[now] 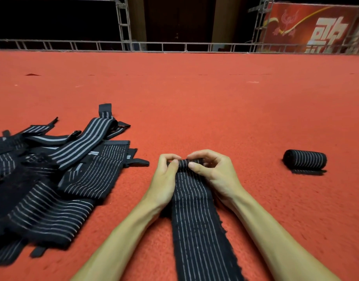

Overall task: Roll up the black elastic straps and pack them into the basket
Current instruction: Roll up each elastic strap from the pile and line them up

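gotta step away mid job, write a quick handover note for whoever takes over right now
Left hand and right hand: both pinch the small starting roll at the far end of the striped strap, which lies flat on the red carpet.
Done: one finished roll lies on the carpet to the right.
To do: finish this roll, roll the pile of loose straps at the left, pack everything. No basket in view.

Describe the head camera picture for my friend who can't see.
The left hand and right hand pinch the rolled end of a black striped strap on red carpet. A pile of loose straps lies left; one finished roll sits right.
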The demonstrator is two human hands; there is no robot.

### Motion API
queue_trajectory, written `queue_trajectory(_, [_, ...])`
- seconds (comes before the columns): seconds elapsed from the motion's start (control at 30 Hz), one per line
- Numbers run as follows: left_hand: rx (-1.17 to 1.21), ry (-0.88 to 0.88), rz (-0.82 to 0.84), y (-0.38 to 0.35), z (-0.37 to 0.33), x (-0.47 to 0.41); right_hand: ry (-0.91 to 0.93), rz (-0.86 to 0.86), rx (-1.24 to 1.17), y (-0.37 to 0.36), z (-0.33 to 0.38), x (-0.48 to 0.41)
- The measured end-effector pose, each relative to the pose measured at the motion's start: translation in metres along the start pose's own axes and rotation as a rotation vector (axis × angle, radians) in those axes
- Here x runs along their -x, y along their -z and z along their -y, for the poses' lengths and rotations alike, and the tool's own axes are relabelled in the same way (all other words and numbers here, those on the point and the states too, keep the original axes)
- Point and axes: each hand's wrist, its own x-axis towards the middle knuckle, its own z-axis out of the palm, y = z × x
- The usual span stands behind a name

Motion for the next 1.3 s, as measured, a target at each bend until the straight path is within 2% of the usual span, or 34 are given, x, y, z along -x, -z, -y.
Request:
queue_trajectory(0.17, [0.032, -0.056, 0.103, 0.0038, 0.0011, 0.001, -0.002, -0.041, 0.145, -0.0016, 0.0014, -0.0019])
queue_trajectory(0.33, [-0.009, -0.134, 0.098, 0.007, 0.0045, 0.0001, -0.076, -0.015, 0.128, -0.0055, 0.0061, 0.0009])
queue_trajectory(0.53, [-0.022, -0.05, 0.042, 0.0012, 0.0026, 0.0023, 0.007, -0.005, 0.139, -0.0016, 0.0027, 0.0027])
queue_trajectory(0.73, [0.135, 0.073, 0.151, 0.001, 0.0025, 0.0056, -0.007, 0.025, -0.029, -0.001, 0.004, 0.0049])
queue_trajectory(0.9, [0.043, 0.048, 0.106, 0.0006, 0.0009, 0.0062, 0.038, 0.04, -0.134, -0.0005, 0.0039, 0.0023])
queue_trajectory(1.07, [0.101, -0.036, 0.049, 0.0018, 0.0003, 0.0041, -0.02, 0.064, -0.201, -0.001, 0.0058, 0.002])
queue_trajectory(1.2, [0.111, -0.08, 0.025, 0.005, 0.0002, 0.0031, -0.066, 0.049, -0.162, -0.0032, 0.0065, 0.0032])
queue_trajectory(1.3, [0.078, -0.118, 0.028, 0.0088, 0.0012, 0.0016, -0.025, -0.006, 0.035, -0.0064, 0.0061, 0.0024])
